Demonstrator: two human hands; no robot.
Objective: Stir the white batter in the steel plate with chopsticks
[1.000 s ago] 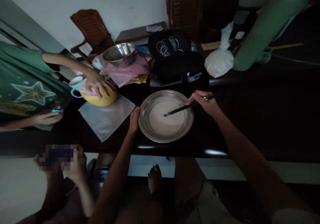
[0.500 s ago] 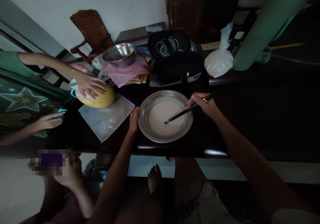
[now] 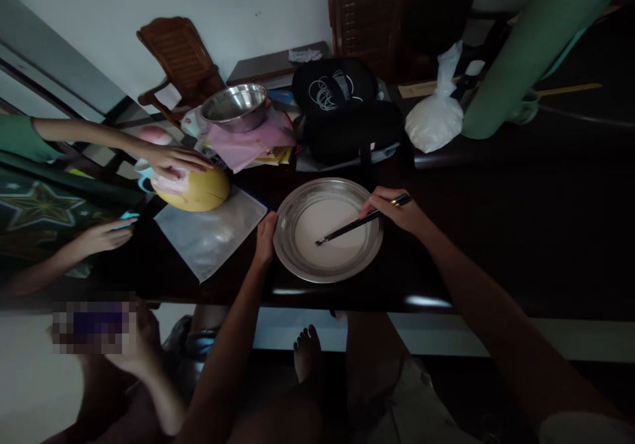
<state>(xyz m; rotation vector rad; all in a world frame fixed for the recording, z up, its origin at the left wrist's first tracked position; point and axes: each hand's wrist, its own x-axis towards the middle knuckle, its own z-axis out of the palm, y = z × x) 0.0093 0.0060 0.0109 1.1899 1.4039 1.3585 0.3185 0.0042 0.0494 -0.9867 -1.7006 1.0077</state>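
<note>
A wide metal bowl [image 3: 288,252] stands on the dark table with a smooth whitish liquid [image 3: 327,222] in it. At its left rim my left hand [image 3: 266,237] grips the side of the bowl. My right hand [image 3: 391,207] is closed round a pair of black chopsticks [image 3: 347,227], held at a slant over the bowl's right rim. The tips of the chopsticks dip into the liquid near the middle and carry a little white on them.
On the left, another person's hand [image 3: 181,159] rests on a yellow melon-like fruit [image 3: 206,189] by a clear plastic sheet [image 3: 211,239]; their other hand [image 3: 110,233] holds something light blue. Behind stand a steel bowl [image 3: 235,110], black case [image 3: 347,126], bag of white powder [image 3: 434,123] and green flask [image 3: 530,53].
My right hand and the chopsticks have shifted left, their tips sliding through the liquid. My left hand stays on the bowl. The other person's hand on the fruit has changed its pose.
</note>
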